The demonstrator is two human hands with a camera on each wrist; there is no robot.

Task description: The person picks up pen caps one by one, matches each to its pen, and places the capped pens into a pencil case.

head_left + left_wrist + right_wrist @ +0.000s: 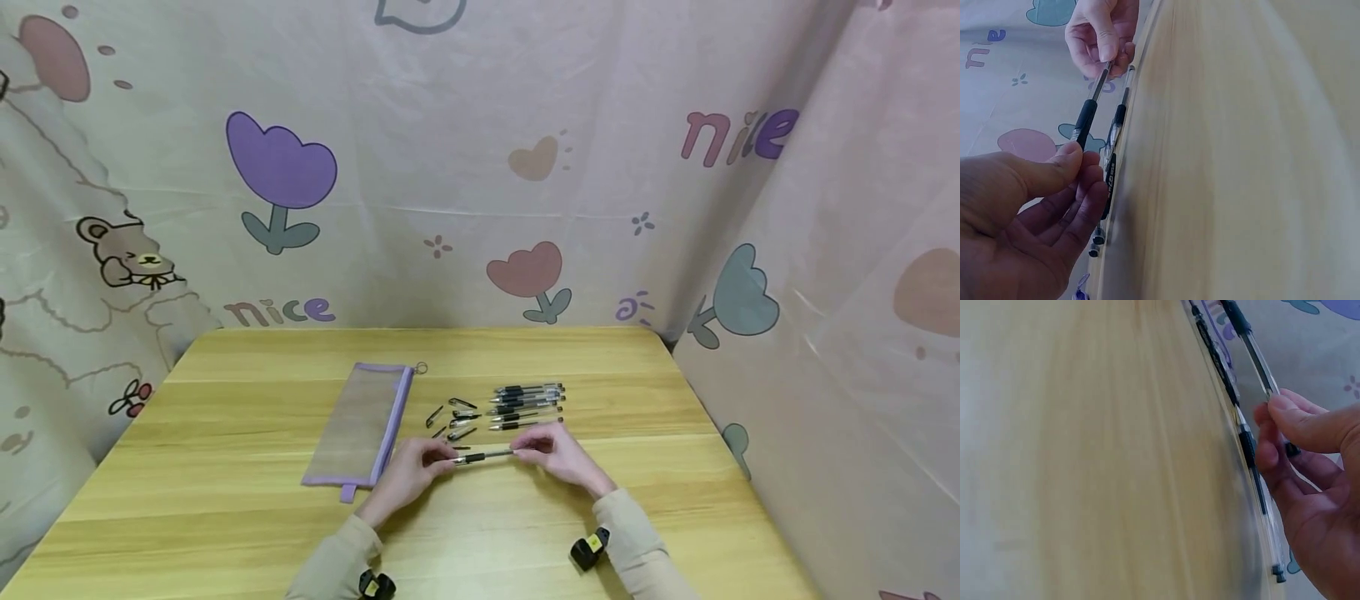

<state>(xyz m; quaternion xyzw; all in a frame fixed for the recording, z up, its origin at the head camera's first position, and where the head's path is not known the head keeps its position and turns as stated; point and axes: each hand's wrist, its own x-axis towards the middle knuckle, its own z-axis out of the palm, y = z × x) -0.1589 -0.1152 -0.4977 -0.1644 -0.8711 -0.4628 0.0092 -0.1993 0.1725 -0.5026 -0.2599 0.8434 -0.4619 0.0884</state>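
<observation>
Both hands hold one clear-barrelled pen with a black grip [472, 458] level in front of the body. My left hand [411, 471] pinches its grip end between thumb and fingers, covering the tip. At the other end, the thumb and fingertips of my right hand [558, 454] pinch the rear of the barrel. The left wrist view shows the black grip [1085, 119] emerging from the left fingers. Just beyond the hands, several uncapped pens [525, 402] lie in a row. Several loose black pen caps [462, 414] are scattered to their left.
A mesh zip pouch with purple edging [352, 429] lies flat left of the caps, close to my left forearm. The wooden table [225, 467] ends at a printed curtain [420, 275] at the back and sides. A black wrist camera [589, 548] sits on the right sleeve.
</observation>
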